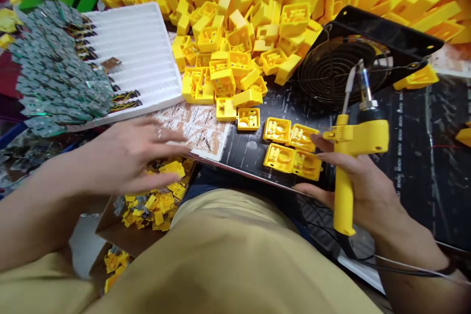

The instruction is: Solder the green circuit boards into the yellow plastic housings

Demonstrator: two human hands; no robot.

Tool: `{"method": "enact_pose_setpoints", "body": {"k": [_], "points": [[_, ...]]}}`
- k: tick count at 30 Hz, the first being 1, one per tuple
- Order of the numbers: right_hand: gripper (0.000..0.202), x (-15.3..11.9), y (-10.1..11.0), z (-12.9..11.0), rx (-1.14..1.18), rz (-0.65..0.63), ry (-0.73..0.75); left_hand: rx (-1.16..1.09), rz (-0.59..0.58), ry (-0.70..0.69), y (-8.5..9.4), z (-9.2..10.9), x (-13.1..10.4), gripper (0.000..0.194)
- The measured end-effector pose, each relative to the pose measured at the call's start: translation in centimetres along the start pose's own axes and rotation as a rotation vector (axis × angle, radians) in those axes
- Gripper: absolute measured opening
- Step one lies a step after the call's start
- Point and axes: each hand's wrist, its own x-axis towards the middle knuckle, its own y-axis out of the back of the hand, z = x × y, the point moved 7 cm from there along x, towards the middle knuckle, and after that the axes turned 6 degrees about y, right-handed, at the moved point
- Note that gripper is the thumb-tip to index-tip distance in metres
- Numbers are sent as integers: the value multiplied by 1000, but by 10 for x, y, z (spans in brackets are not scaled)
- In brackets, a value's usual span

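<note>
My left hand is open, its fingers stretched out above the table's front edge. It holds nothing. My right hand holds a yellow soldering gun, lodged between thumb and fingers with its metal tip pointing up and away from me. Fingertips of that same hand reach the right end of two opened yellow plastic cases, the far one and the near one, lying side by side on the black board. Small fittings sit inside them. One more small yellow case lies just to their left.
A big heap of yellow cases covers the back. A black fan with a wire guard stands at right. At left, a white ridged foam tray bears many wired circuit boards. Below the edge, a cardboard box holds yellow parts.
</note>
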Motion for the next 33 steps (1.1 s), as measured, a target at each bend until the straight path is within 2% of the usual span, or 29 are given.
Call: {"method": "enact_pose_setpoints", "body": {"k": [5, 8, 10, 12, 16, 18, 20, 22, 26, 30, 31, 33], "points": [[51, 11, -13, -4, 42, -30, 65, 146, -55, 26, -15, 15, 53, 48], [46, 14, -15, -5, 46, -43, 91, 259, -100, -17, -24, 30, 75, 45], [44, 12, -16, -2, 59, -57, 86, 282, -152, -59, -29, 40, 79, 45], [42, 10, -18, 1, 73, -67, 76, 211, -167, -51, -27, 43, 78, 41], [45, 8, -19, 4, 92, -66, 74, -91, -92, 26, -8, 26, 75, 47], [46, 8, -18, 5, 98, -58, 71, -150, -164, -48, -5, 19, 71, 54], [49, 9, -17, 6, 99, -42, 61, -139, -302, -141, -9, 16, 67, 59], [52, 10, -18, 6, 102, -26, 55, -104, -379, -126, -14, 12, 65, 57], [50, 7, -22, 7, 113, -7, 55, -58, -281, 37, -20, 16, 68, 47], [46, 5, -23, 7, 114, -12, 70, -177, -126, 4, -19, 29, 67, 48], [46, 6, -23, 6, 117, -14, 78, -189, -80, 6, -17, 26, 66, 46], [48, 8, -21, 5, 120, -5, 88, -126, 7, 102, -14, 8, 66, 42]]}}
